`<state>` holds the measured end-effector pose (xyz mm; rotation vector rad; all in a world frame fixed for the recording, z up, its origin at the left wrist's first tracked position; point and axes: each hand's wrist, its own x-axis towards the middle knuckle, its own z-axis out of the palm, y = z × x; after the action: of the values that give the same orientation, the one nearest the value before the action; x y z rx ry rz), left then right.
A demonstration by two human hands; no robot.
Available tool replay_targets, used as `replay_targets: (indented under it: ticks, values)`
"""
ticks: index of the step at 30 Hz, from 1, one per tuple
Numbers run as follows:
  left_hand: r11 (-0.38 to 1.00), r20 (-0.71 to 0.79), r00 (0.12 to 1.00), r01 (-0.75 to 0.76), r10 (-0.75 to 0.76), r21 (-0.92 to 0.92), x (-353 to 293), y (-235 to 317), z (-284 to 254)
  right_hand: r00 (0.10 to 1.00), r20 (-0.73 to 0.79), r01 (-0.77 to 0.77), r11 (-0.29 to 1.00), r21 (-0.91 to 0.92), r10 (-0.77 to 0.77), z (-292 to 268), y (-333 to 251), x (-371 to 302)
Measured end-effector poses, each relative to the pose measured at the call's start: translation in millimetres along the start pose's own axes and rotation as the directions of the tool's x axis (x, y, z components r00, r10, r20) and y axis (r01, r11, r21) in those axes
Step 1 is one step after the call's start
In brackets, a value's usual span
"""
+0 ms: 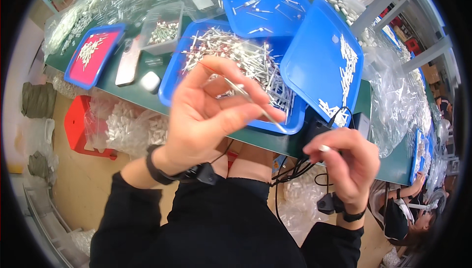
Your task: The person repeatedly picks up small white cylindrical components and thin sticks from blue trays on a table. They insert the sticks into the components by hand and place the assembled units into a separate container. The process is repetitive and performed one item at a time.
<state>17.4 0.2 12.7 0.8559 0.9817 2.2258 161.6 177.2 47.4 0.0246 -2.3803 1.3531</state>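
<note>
The left hand (206, 115) is pinching one thin clear tube (248, 98) between thumb and forefinger, the tube slanting down to the right, blurred, in front of the heaped tray. The right hand (344, 162) is closing its thumb and forefinger on one small white cap (324, 148), whose end is just peeking out of the pinch; this hand is hanging lower and to the right, below the table edge and apart from the left hand. Both wrists are wearing one black band each, with black cables trailing between them over the black sleeves. Behind the left hand a blue tray (169, 79) is lying on the green table (275, 142), heaped with thin tubes too many to count. Four more blue trays are showing: one tilted tray (314, 56) to the right with white caps sliding along its lower side, one upper tray (265, 15) with a few scattered tubes, one partly cut off at the top, and one with a red floor (93, 52) on the left holding a small pile of white pieces. Two clear plastic boxes (162, 29) are sitting between the trays, and one phone (129, 61) and one small white case (151, 81) are lying beside them. Clear bags of white parts are crowding the table's far side and the floor beneath, beside one red stool (78, 125). Another person is sitting at the lower right rim.
</note>
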Motion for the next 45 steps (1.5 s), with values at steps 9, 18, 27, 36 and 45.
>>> replay_targets:
  ticks: [9, 18, 27, 36, 45]
  values:
    - [0.988, 0.016, 0.989, -0.148, 0.149, -0.044, 1, -34, 19, 0.988, -0.003, -0.147, 0.937, 0.317, 0.156, 11, 12, -2]
    - [0.900, 0.165, 0.933, -0.353, 0.319, 0.257, -5, -41, 12, 0.934, 0.124, -0.350, 0.785, 0.511, 0.335, 11, 15, -6]
    - [0.843, 0.273, 0.901, -0.418, 0.337, 0.338, -13, -43, 6, 0.959, 0.089, -0.283, 0.883, 0.373, 0.270, 24, 19, -6]
    - [0.802, 0.121, 0.955, -0.293, 0.270, 0.520, -20, -34, -13, 0.963, -0.124, 0.190, 0.930, -0.314, -0.239, 43, 17, 4]
    - [0.763, 0.143, 0.960, -0.277, 0.240, 0.584, -16, -25, -18, 0.982, -0.095, 0.129, 0.953, -0.275, -0.161, 45, 22, 8]
